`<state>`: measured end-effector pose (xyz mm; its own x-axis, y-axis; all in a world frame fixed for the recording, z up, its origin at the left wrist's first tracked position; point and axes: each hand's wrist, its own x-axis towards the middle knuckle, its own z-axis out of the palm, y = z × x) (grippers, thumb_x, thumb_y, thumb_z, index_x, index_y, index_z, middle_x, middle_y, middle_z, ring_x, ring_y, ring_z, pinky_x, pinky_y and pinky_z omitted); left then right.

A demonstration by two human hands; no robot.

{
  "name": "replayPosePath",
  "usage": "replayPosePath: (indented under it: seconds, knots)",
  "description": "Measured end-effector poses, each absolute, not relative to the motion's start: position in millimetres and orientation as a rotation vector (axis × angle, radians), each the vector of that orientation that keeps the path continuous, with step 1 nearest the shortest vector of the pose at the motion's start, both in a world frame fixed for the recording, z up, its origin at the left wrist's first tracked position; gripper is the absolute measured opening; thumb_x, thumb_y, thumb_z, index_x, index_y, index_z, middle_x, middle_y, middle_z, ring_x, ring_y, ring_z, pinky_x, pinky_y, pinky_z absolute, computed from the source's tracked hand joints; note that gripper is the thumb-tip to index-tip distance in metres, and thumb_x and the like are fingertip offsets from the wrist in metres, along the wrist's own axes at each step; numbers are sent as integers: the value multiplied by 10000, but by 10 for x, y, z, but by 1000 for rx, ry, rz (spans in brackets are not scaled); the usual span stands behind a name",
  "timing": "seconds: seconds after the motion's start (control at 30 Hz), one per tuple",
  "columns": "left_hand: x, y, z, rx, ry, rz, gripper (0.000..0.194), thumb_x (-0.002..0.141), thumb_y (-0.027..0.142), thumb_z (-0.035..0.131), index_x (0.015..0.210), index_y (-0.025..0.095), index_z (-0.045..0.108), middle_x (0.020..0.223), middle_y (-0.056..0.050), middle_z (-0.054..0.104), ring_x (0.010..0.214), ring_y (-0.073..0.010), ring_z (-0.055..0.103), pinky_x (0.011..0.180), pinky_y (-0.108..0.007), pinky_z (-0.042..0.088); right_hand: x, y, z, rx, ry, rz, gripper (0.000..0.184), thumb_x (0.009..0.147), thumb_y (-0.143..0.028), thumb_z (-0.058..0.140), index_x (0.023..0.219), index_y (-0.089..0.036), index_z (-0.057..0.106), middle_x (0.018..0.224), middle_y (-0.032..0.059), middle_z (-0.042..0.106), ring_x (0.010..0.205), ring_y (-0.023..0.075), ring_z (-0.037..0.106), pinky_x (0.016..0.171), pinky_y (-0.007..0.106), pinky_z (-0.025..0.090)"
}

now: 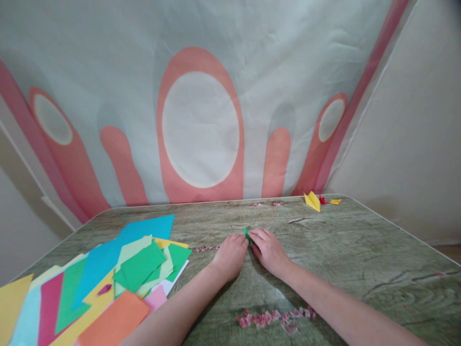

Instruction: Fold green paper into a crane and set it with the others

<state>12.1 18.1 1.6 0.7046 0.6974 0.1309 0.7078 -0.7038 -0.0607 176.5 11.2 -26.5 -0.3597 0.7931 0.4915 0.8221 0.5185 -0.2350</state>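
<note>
A small piece of folded green paper shows between my two hands near the middle of the table. My left hand has its fingers closed at the paper's left side. On the other side, my right hand pinches the paper between thumb and fingers. Most of the paper is hidden by the fingers, so its full shape cannot be made out.
Coloured paper sheets, among them a blue sheet and an orange sheet, overlap on the table at left. A yellow folded paper and a small red one lie at the back right. A printed backdrop hangs behind.
</note>
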Motion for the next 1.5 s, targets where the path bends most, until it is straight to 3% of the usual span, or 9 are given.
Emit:
replayPosePath:
  seconds: [0.87, 1.13, 1.5]
  knots:
    - [-79, 343, 121, -2987, -1203, -280, 316, 721, 65, 413, 995, 157, 540, 1079, -83, 569, 1039, -202, 490, 922, -336, 394, 1770, 110, -277, -1245, -2276, -13, 255, 883, -185, 449, 1081, -195, 609, 991, 80, 591, 946, 200, 515, 834, 353, 434]
    - [-48, 289, 153, -2857, -1225, -320, 459, 724, 110, 452, 1177, 179, 461, 1172, -81, 496, 1118, -220, 407, 975, -361, 340, 1768, 128, -281, -1270, -2290, -12, 232, 885, -190, 447, 1029, -187, 629, 1010, 77, 586, 971, 200, 502, 852, 351, 420]
    - [-29, 293, 98, -2846, -1164, -282, 431, 757, 125, 474, 1180, 203, 505, 1125, -71, 520, 1135, -229, 378, 982, -371, 321, 1779, 125, -279, -1270, -2289, 4, 238, 886, -185, 444, 1040, -188, 625, 1011, 69, 584, 961, 198, 495, 847, 341, 415]
